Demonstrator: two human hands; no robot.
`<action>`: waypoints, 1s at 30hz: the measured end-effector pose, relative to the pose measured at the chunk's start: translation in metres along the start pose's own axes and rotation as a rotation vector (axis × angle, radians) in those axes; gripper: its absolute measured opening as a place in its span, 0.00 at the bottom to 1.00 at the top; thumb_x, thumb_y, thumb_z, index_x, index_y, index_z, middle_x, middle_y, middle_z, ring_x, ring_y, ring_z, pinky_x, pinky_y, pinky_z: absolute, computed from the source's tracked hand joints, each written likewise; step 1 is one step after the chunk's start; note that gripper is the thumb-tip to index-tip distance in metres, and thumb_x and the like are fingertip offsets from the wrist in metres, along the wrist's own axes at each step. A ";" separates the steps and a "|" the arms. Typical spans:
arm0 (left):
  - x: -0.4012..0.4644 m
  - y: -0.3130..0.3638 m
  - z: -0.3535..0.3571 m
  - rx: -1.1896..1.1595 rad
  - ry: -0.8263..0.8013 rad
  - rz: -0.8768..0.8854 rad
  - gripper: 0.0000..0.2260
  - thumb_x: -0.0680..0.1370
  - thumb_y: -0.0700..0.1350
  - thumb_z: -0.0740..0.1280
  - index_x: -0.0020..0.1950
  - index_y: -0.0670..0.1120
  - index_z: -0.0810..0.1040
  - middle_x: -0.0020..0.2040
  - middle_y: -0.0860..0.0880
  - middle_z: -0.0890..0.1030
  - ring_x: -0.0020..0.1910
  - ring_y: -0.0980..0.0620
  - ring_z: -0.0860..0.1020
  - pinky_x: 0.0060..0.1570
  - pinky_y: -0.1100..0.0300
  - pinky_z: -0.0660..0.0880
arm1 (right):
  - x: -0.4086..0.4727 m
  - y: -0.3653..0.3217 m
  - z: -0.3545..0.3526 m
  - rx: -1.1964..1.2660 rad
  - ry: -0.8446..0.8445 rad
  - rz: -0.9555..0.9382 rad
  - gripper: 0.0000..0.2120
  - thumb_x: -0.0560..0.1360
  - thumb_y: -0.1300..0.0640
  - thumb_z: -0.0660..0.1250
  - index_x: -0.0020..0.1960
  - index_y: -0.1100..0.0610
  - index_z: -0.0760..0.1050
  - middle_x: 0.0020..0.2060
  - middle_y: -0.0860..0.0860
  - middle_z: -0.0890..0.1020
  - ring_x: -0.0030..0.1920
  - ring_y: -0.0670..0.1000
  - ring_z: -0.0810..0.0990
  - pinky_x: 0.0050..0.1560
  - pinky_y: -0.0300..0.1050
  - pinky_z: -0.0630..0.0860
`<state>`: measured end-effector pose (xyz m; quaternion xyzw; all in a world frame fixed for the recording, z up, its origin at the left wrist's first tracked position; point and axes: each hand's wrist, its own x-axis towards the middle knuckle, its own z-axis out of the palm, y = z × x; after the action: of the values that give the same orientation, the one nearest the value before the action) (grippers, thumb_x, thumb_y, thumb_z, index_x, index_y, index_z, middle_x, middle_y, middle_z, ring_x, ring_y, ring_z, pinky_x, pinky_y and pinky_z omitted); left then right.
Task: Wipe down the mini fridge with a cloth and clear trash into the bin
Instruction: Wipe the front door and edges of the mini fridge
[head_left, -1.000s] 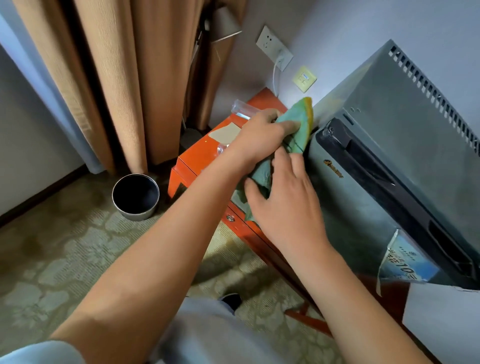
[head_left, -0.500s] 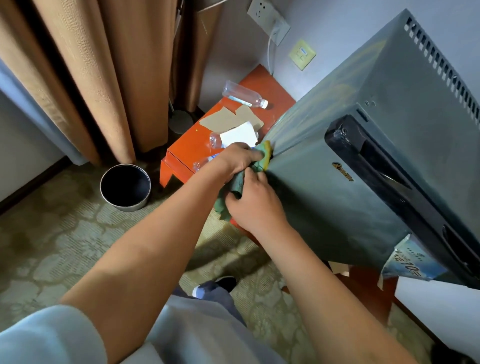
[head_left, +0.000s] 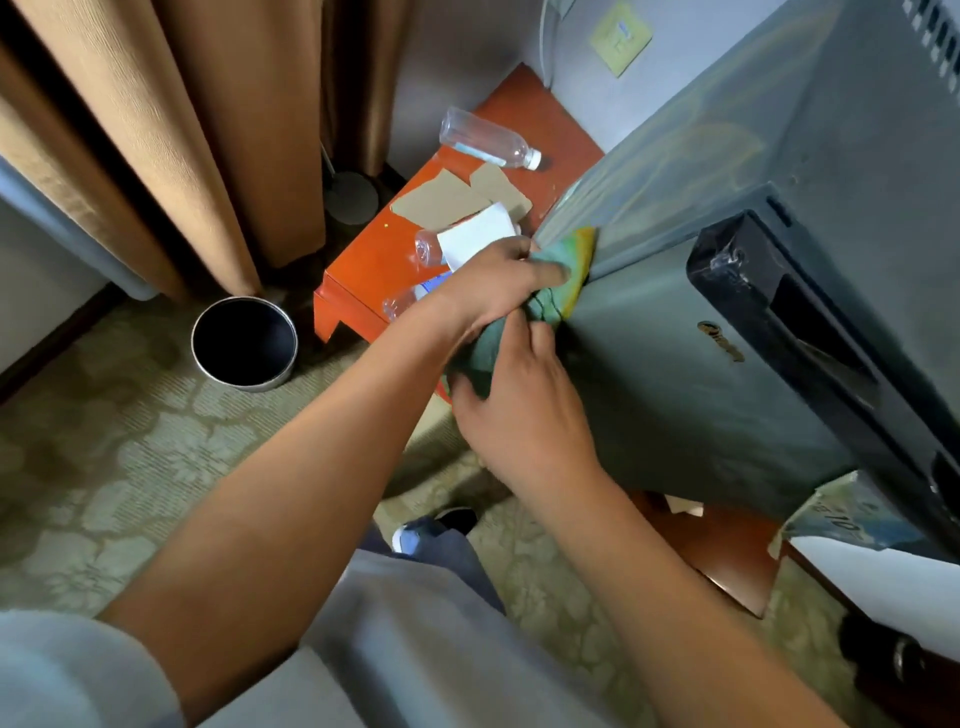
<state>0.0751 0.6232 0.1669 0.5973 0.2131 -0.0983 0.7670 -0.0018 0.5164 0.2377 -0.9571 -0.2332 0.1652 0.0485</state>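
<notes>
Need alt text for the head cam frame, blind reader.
Both hands, left hand and right hand, hold a green cloth against the grey mini fridge corner. Behind them, plastic bottles and paper scraps litter an orange table; an empty bin stands on the carpet.

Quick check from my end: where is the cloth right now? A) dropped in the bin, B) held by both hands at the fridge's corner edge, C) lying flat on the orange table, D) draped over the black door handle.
B: the left hand and right hand both grip the green cloth against the mini fridge at its corner edge; the bin looks empty.
</notes>
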 end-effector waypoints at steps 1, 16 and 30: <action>0.002 -0.012 -0.003 0.020 0.015 -0.030 0.05 0.75 0.48 0.72 0.44 0.48 0.79 0.32 0.56 0.80 0.25 0.68 0.75 0.25 0.74 0.68 | 0.007 0.002 0.011 -0.002 -0.048 0.018 0.37 0.78 0.45 0.67 0.80 0.58 0.55 0.67 0.54 0.68 0.64 0.54 0.75 0.56 0.45 0.73; 0.063 -0.170 -0.029 0.246 0.115 -0.300 0.10 0.76 0.49 0.67 0.55 0.46 0.76 0.47 0.46 0.80 0.46 0.47 0.77 0.42 0.58 0.70 | 0.072 0.021 0.127 0.112 -0.561 0.241 0.29 0.78 0.48 0.66 0.74 0.59 0.64 0.69 0.60 0.71 0.69 0.62 0.71 0.64 0.51 0.69; 0.053 -0.157 -0.019 0.317 0.202 -0.323 0.13 0.76 0.50 0.64 0.54 0.43 0.77 0.47 0.45 0.79 0.46 0.44 0.77 0.40 0.57 0.72 | 0.055 0.032 0.121 0.226 -0.510 0.256 0.28 0.78 0.49 0.67 0.74 0.58 0.65 0.70 0.58 0.70 0.69 0.61 0.72 0.66 0.56 0.72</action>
<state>0.0542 0.6049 0.0022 0.6751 0.3630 -0.1915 0.6130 0.0172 0.5156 0.1027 -0.8950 -0.0954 0.4296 0.0734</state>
